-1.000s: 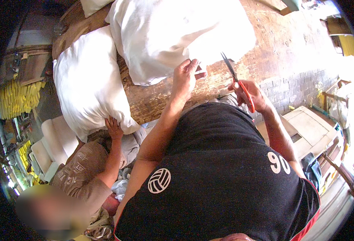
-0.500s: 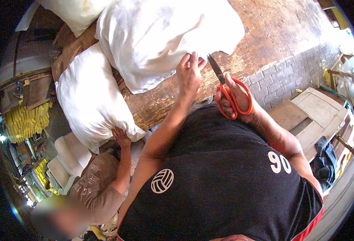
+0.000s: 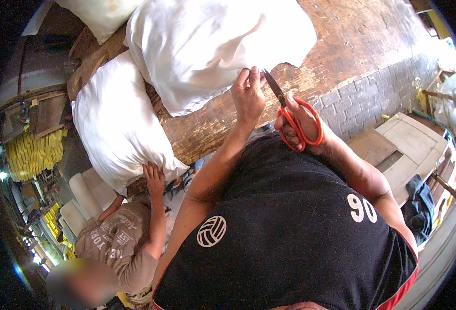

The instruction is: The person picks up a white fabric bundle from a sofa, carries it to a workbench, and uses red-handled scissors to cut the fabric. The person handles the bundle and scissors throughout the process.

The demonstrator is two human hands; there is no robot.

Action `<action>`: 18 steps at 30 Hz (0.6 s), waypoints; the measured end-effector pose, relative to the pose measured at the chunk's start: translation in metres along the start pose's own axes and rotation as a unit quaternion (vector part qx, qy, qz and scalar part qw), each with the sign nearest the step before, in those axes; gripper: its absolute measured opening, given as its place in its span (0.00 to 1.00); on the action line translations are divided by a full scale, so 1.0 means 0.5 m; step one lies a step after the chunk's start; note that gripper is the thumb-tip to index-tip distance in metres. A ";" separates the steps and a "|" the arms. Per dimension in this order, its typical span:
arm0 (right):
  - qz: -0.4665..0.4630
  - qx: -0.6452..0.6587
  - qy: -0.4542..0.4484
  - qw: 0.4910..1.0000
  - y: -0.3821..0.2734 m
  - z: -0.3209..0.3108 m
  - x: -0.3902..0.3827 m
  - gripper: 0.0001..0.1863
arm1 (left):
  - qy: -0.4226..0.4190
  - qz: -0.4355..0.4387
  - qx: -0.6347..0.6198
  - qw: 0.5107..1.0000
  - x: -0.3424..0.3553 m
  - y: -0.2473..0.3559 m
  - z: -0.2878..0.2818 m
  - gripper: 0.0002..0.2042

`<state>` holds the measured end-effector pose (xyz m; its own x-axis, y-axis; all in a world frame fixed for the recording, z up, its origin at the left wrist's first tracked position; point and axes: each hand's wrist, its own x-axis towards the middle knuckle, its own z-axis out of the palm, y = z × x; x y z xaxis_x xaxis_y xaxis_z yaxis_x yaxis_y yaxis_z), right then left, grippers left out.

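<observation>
A large white pillow lies on a worn wooden table. At its near edge my left hand pinches the white cloth between thumb and fingers. Scissors with orange-red handles are gripped in my right hand, the fingers through the loops. Their dark blades look together, or nearly so, and point up and left. The tip is right beside my left fingertips; whether it touches cloth or thread is too small to tell.
Another white pillow lies to the left, under a co-worker's hand. A third pillow sits at the far left. Pale panels stand at the right beside a grey brick surface. Yellow strips are stacked at the left.
The scissors have shifted a little left, their tip now at my left fingertips. My left hand has moved slightly right with the cloth. The co-worker's hand now lies flatter on the left pillow.
</observation>
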<state>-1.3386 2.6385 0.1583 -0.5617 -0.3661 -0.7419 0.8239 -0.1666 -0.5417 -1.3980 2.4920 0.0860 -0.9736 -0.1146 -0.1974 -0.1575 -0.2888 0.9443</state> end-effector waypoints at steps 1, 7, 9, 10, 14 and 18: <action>-0.003 -0.004 0.002 1.000 0.001 0.002 -0.002 0.34 | -0.005 0.015 0.018 1.000 -0.002 -0.001 -0.002 0.14; 0.001 0.014 -0.004 1.000 0.013 0.000 -0.002 0.33 | -0.009 0.066 0.115 0.991 -0.010 -0.011 -0.008 0.14; 0.000 0.013 -0.004 1.000 0.014 -0.001 -0.004 0.33 | -0.010 0.076 0.172 0.982 -0.011 -0.009 -0.010 0.14; -0.005 0.012 -0.004 1.000 0.013 0.001 -0.006 0.34 | -0.011 0.078 0.152 0.985 -0.013 -0.010 -0.008 0.14; 0.009 0.034 0.007 0.999 0.021 0.003 -0.009 0.34 | -0.007 0.084 0.088 0.993 -0.018 -0.017 -0.005 0.14; -0.021 -0.012 0.013 1.000 0.022 0.011 -0.020 0.34 | -0.019 0.078 0.166 0.983 -0.019 -0.019 -0.016 0.14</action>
<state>-1.3237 2.6353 0.1619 -0.5980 -0.3354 -0.7280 0.7975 -0.1585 -0.5821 -1.3859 2.4883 0.0768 -0.9947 -0.0951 -0.0402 -0.0456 0.0555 0.9974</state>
